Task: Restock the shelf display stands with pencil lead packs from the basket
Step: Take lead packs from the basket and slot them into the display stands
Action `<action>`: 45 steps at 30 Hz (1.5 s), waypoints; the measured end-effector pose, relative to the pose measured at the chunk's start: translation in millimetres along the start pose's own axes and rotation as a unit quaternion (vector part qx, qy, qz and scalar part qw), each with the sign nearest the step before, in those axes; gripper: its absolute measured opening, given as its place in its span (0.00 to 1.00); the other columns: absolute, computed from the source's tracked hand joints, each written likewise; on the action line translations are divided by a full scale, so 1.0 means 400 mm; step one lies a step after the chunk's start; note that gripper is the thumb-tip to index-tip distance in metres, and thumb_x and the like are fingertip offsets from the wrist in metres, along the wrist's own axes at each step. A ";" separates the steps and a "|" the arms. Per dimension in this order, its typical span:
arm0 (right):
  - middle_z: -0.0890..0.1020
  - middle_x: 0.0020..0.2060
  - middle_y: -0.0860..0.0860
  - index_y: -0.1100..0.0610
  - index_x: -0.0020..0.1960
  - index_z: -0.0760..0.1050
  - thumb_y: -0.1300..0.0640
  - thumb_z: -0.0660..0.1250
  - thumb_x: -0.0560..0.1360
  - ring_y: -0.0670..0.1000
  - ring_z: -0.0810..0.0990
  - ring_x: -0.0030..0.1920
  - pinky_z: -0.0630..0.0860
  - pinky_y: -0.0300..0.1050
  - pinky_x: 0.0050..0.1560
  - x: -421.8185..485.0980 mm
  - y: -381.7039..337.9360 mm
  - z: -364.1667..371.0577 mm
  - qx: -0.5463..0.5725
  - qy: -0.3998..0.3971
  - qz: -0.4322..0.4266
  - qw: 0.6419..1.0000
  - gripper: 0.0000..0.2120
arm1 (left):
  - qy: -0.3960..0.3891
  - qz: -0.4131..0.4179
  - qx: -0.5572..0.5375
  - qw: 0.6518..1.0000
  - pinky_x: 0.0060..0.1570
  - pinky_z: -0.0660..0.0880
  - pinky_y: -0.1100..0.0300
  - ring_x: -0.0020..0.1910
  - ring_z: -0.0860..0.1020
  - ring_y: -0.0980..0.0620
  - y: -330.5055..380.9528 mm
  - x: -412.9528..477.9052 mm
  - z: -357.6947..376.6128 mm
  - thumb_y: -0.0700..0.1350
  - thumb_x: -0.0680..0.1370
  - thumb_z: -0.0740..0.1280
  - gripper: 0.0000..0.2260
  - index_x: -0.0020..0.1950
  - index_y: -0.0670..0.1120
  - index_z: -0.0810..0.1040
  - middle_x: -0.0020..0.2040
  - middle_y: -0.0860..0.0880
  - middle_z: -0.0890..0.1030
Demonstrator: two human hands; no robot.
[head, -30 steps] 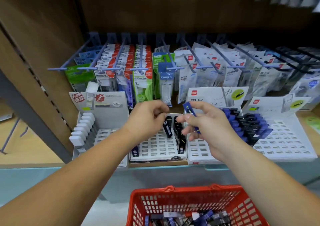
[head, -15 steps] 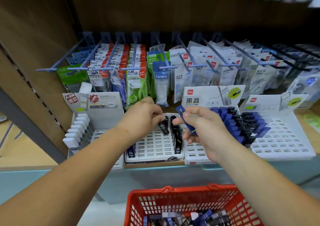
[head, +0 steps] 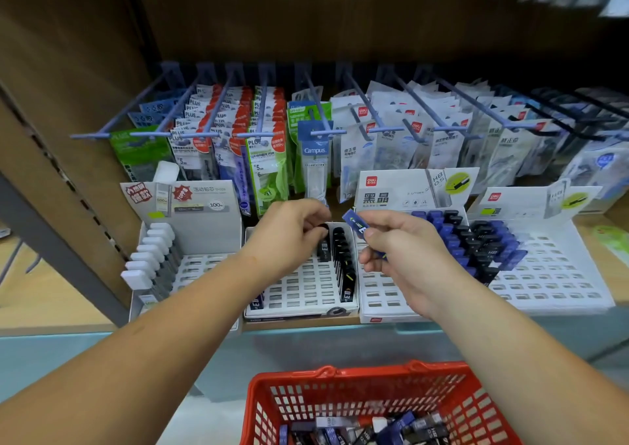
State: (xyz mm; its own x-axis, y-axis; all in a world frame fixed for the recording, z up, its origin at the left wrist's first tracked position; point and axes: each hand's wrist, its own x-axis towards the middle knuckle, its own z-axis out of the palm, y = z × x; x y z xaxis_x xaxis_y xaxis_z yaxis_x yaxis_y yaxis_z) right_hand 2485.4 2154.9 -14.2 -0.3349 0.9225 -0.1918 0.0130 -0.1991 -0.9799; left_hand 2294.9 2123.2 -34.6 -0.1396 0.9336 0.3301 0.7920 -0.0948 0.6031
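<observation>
Head view looks down on a shelf with white display stands, and a red basket (head: 340, 386) stands below it near the person. The left hand (head: 289, 237) pinches the top of a black lead pack (head: 324, 249) with curled fingertips. One second ago this pack hung tilted above the middle stand (head: 299, 288). Now it stands almost upright and lower, with its foot in the grid of slots, just beside the row of black packs (head: 343, 264) already placed there. So the pack seems nearly seated, but the fingers have not let it go; whether it sits fully in a slot cannot be told, because the hand covers part of it.

The right hand (head: 405, 257) holds a blue lead pack (head: 357, 227) between thumb and fingers, tilted, with one end pointing up and to the left. It has stayed in the air over the border between the middle stand and the right stand (head: 374, 294), and it moved very little. Probably it waits for its turn.

For the task this means one more black pack is almost restocked and the blue one is next, perhaps for the stand where blue and black packs stand together. Many slots are open, and loose packs (head: 374, 431) lie in the basket, so much work remains.
</observation>
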 end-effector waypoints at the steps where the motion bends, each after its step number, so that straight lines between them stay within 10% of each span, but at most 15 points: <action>1: 0.85 0.45 0.54 0.58 0.58 0.83 0.69 0.63 0.81 0.51 0.79 0.32 0.77 0.46 0.37 -0.002 -0.002 -0.002 0.002 0.001 0.000 1.000 0.13 | 0.001 -0.008 0.005 1.000 0.50 0.79 0.61 0.45 0.83 0.54 0.001 0.003 -0.001 0.39 0.78 0.73 0.07 0.54 0.47 0.87 0.45 0.52 0.86; 18: 0.88 0.40 0.50 0.55 0.52 0.83 0.65 0.75 0.74 0.49 0.83 0.35 0.74 0.42 0.34 -0.029 -0.021 -0.014 -0.023 0.033 -0.008 0.999 0.09 | -0.068 0.052 0.048 0.995 0.53 0.75 0.59 0.49 0.79 0.49 -0.002 -0.007 -0.009 0.33 0.77 0.65 0.16 0.59 0.46 0.86 0.49 0.49 0.79; 24: 0.87 0.35 0.51 0.56 0.50 0.84 0.64 0.78 0.71 0.46 0.72 0.25 0.70 0.36 0.27 -0.023 -0.016 0.007 -0.070 0.006 -0.018 0.997 0.09 | -0.062 -0.091 -0.190 0.976 0.50 0.83 0.54 0.46 0.86 0.45 0.034 -0.045 -0.060 0.32 0.78 0.68 0.14 0.61 0.44 0.82 0.48 0.45 0.85; 29: 0.87 0.42 0.59 0.64 0.58 0.79 0.70 0.70 0.77 0.52 0.84 0.36 0.83 0.45 0.40 -0.020 -0.015 0.056 0.077 -0.049 -0.002 0.996 0.11 | -0.069 -0.112 -0.240 0.962 0.45 0.82 0.52 0.41 0.84 0.45 -0.004 -0.094 -0.121 0.36 0.78 0.73 0.05 0.52 0.43 0.86 0.41 0.40 0.86; 37: 0.86 0.38 0.59 0.62 0.52 0.78 0.69 0.71 0.77 0.56 0.87 0.40 0.85 0.46 0.44 -0.003 0.012 0.139 0.004 -0.002 -0.055 0.998 0.06 | -0.001 -0.131 -0.013 0.991 0.36 0.70 0.73 0.32 0.78 0.65 -0.098 -0.167 -0.186 0.40 0.78 0.73 0.04 0.48 0.49 0.86 0.36 0.59 0.82; 45: 0.84 0.39 0.55 0.58 0.48 0.81 0.69 0.71 0.77 0.55 0.87 0.42 0.85 0.46 0.46 0.035 0.053 0.223 -0.094 -0.001 -0.087 0.992 0.07 | -0.050 -0.172 0.015 0.984 0.32 0.69 0.76 0.37 0.79 0.62 -0.155 -0.207 -0.176 0.50 0.76 0.76 0.04 0.47 0.54 0.82 0.44 0.55 0.84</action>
State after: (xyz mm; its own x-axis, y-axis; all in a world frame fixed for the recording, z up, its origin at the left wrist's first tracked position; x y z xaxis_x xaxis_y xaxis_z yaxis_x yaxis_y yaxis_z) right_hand 2396.9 2134.0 -32.8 -0.3486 0.9371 -0.0186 0.1299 0.0287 -0.9911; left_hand 2215.5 2027.7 -48.3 -0.3446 0.9380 0.0376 0.7260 0.2409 0.6441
